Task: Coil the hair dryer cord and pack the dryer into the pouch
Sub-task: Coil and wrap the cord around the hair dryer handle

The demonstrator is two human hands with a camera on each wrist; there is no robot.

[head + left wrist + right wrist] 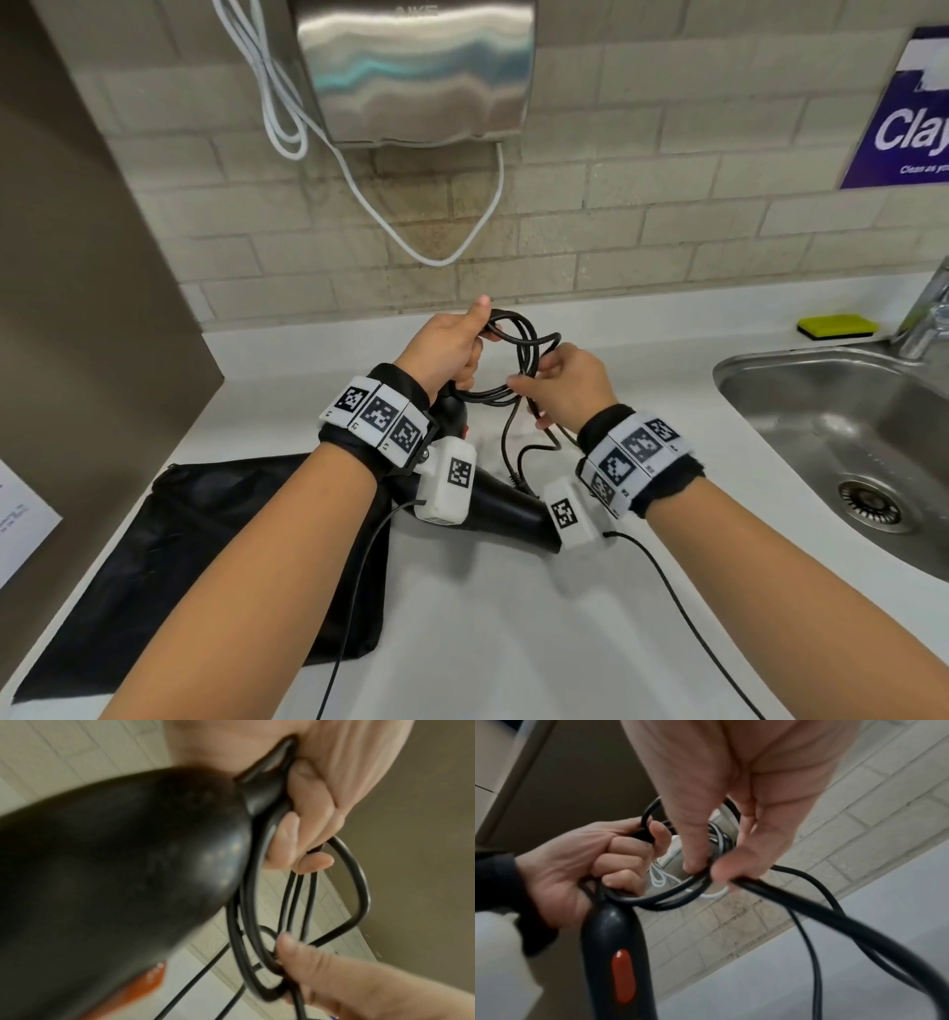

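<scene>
Coiling is the step I am in, and I work from the big things down to the small ones. On the white, smooth surface (462, 642) lies the pouch (205, 555), a flat bag of thin black cloth, at my left and not yet opened as far as I can see. Above it I hold the hair dryer (493, 509), hard black plastic with a rounded body and an orange-red switch (623, 976); it hangs just over the pouch's right edge. My left hand (447, 349) is curled around the top of the handle together with the loops of the cord (518, 354), thumb up. My right hand (570, 383) pinches one strand between thumb and fingers. The cord is round, rubbery and a little stiff, so in my judgement each new loop should match the others in size, and I should let the cord roll in my fingers to avoid a twist. The loose tail (518, 462) hangs toward the surface; I should feed it slowly.
</scene>
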